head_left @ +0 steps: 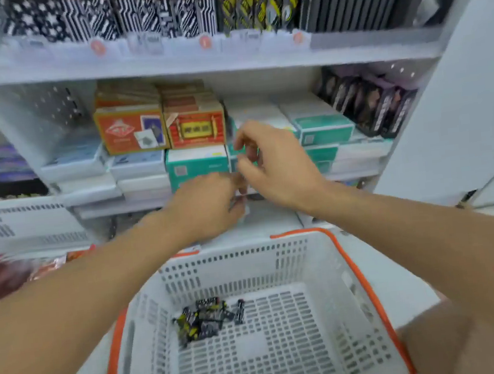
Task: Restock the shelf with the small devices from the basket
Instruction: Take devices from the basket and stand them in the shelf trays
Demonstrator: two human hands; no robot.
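Since both hands are up at the middle shelf, fingers curled by the teal boxes, I honestly can't tell if your left hand or right hand grips anything. The small devices sit in the basket below; grab those, slot them upright.

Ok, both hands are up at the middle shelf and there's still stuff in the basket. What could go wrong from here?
1. The right hand and left hand work close together at the teal boxes; a nudge could shift that stack off the shelf edge.
2. The orange and red boxes sit on top of the lower boxes, so disturbing those might topple them.
3. The small devices lie loose in the basket, which seems unheld; bumping it may tip it.
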